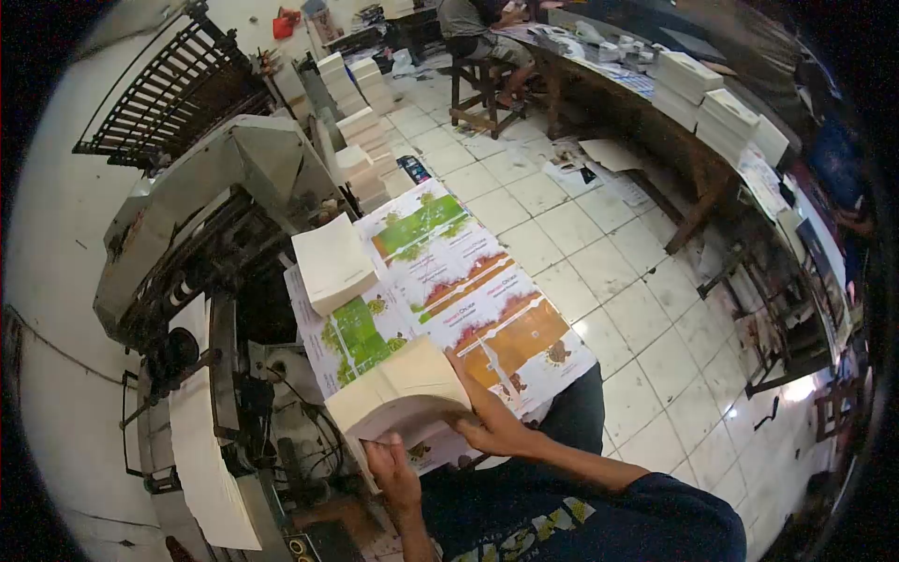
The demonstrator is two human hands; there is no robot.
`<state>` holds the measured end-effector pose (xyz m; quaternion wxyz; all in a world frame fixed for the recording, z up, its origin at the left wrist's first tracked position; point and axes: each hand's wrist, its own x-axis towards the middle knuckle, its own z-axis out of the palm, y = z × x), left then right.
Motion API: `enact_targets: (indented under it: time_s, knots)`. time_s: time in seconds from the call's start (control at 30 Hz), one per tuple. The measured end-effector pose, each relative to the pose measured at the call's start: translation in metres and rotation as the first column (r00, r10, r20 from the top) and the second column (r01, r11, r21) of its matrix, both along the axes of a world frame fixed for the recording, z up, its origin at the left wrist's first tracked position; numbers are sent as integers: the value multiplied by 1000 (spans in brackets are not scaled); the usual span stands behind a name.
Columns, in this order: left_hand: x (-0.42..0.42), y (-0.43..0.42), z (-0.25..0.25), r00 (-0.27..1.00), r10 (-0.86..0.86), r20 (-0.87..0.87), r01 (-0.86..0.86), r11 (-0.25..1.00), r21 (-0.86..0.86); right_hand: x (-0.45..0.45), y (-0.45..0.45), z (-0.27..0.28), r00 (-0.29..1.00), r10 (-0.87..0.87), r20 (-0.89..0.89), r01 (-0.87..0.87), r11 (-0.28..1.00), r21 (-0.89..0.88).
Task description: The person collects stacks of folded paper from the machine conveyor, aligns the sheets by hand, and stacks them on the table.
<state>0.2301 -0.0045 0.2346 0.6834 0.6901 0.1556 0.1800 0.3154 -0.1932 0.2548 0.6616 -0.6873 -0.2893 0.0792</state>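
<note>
A thick stack of cream paper [405, 373] is bent into an arch between my two hands. My left hand [393, 473] grips its near left end, thumb on top and the other fingers partly hidden. My right hand [492, 420] closes round its right end, with some fingertips out of sight behind the sheets. Under the bent stack lie large printed sheets [524, 348] with green and orange designs. Just beyond my hands, a second cream paper stack [334, 262] rests on those sheets.
To the left stands a grey machine [267, 155] with a dark slatted rack [173, 89] above it. More paper stacks [361, 140] line up behind the sheets. At the right is a long wooden table [599, 70] bearing stacks; a person [468, 37] sits on a stool [482, 94].
</note>
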Motion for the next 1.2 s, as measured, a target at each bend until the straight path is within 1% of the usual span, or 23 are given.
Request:
enact_targets:
  time_s: [0.03, 0.07, 0.17, 0.27, 0.33, 0.37, 0.43, 0.47, 0.53, 0.57, 0.6, 0.63, 0.7, 0.77, 0.83, 0.87, 0.9, 0.93, 0.97, 1.03, 1.07, 1.13, 1.2]
  knots:
    - [0, -7, 3, 997, 77, 19, -78, 992, 94, -4, 3, -1, 997, -51, 63, 54, 998, -33]
    - [0, -9, 8, 997, 81, 20, -83, 992, 92, -5, 5, 3, 986, -104, 129, 113, 992, -63]
    - [-9, -7, 14, 999, 51, -15, -48, 990, 132, -20, 9, 17, 997, 2, 71, 0, 999, -36]
    - [-25, 13, -19, 996, 90, -9, -87, 977, 196, -11, -1, 5, 1000, 7, 19, -8, 1000, 9]
    - [-29, 33, -50, 984, -3, 180, -41, 969, 244, -1, -11, -15, 1000, 23, -2, -23, 1000, -6]
    - [-28, 35, -54, 985, 14, 174, -56, 968, 244, 4, -10, -15, 999, 40, -8, -40, 999, -6]
    - [-13, 39, -54, 971, -117, 210, 161, 965, -206, 15, -6, -15, 980, 10, 197, -11, 1000, 2]
    - [-5, 40, -58, 972, -112, 206, 154, 967, -202, 11, 9, -30, 987, -31, 155, 21, 998, 66]
    - [1, 37, -68, 967, -210, 148, 183, 967, 177, 12, 9, -28, 999, 16, 39, -19, 996, 85]
    - [6, 36, -66, 970, -199, 141, 172, 969, 180, 19, 10, -26, 997, 59, -57, -53, 993, 105]
    - [7, 35, -65, 979, -161, 128, 132, 968, 213, 19, 11, -30, 1000, 17, 18, -18, 999, 43]
    - [2, 34, -64, 987, -124, 105, 95, 965, 246, 15, 8, -27, 999, 30, -14, -29, 999, 45]
    - [15, 31, -63, 991, -64, 117, 24, 949, 313, 28, -5, -14, 987, 151, 61, -158, 975, 153]
    - [16, 28, -59, 992, -38, 122, -6, 938, 345, 35, -7, -27, 991, 81, 102, -93, 988, 123]
    - [10, 23, -50, 989, -76, 127, 4, 869, 495, 36, 7, -23, 975, -37, -220, 118, 922, 369]
    - [9, 21, -60, 989, -77, 125, 5, 869, 496, 33, 18, -14, 971, -64, -230, 50, 996, -67]
    - [7, 20, -77, 993, -60, 102, 27, 954, 298, 31, 17, -9, 970, -67, -235, 54, 997, -63]
    - [5, 21, -86, 996, -44, 75, 38, 996, 87, 29, 17, -4, 970, 51, -236, -27, 994, 104]
    - [9, 20, -82, 996, -41, 80, 34, 996, 87, 34, 17, -2, 963, 170, -207, -113, 958, 263]
    - [9, 18, -74, 956, -118, 270, 74, 983, 167, 40, 21, -11, 946, 191, -263, -133, 965, 226]
    - [8, 17, -76, 956, -115, 269, 72, 984, 163, 39, 26, -7, 972, 119, -202, -66, 966, 251]
    - [3, 15, -86, 981, -66, 183, 95, 983, -155, 36, 29, -9, 994, 41, -100, -9, 953, 304]
    - [-3, 20, -94, 995, -49, 82, 81, 891, -447, 36, 25, -5, 978, 44, -202, 11, 965, 263]
